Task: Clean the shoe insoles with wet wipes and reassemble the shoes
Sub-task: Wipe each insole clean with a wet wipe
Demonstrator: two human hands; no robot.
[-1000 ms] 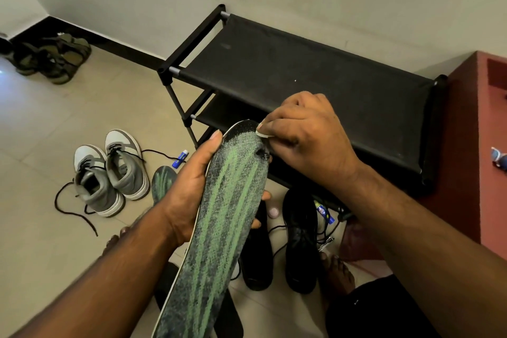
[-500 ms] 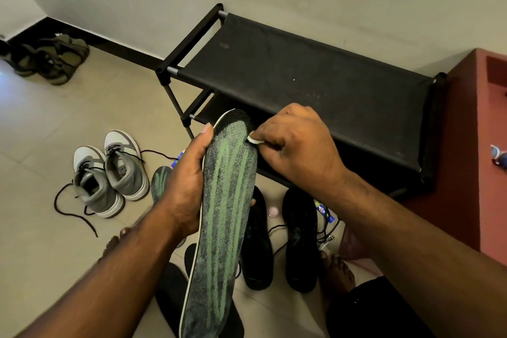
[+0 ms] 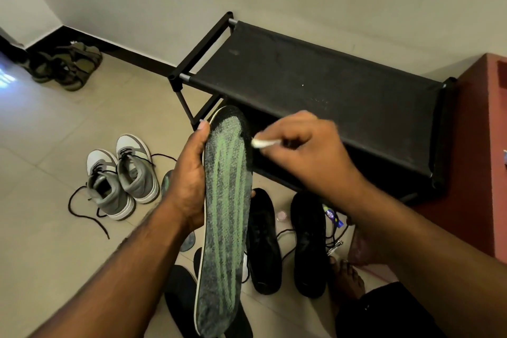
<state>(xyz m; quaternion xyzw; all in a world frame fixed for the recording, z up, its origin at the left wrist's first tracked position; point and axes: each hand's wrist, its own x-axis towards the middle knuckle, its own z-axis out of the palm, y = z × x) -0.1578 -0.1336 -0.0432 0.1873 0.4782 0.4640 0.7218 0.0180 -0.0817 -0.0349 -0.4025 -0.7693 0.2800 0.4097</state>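
Observation:
My left hand (image 3: pixel 189 181) grips a long dark grey insole (image 3: pixel 225 217) with green streaks, held upright in front of me, thumb along its left edge. My right hand (image 3: pixel 304 153) pinches a small white wet wipe (image 3: pixel 262 143) against the insole's upper right edge near the toe. On the floor to the left stands a pair of grey and white sneakers (image 3: pixel 122 175) with loose black laces. A second green-streaked insole (image 3: pixel 166 184) peeks out behind my left wrist. Two black shoes (image 3: pixel 285 239) lie below the insole.
A black fabric shoe rack (image 3: pixel 329 90) stands against the wall straight ahead. Olive sandals (image 3: pixel 68 66) sit in the far left corner. A red-brown cabinet (image 3: pixel 482 145) is at the right. Dark insoles (image 3: pixel 178 291) and small tubes lie on the tiled floor near my bare foot (image 3: pixel 348 280).
The right hand with the wipe has slid from the insole's toe top to its right edge. The insole has turned a little more upright in my left hand.

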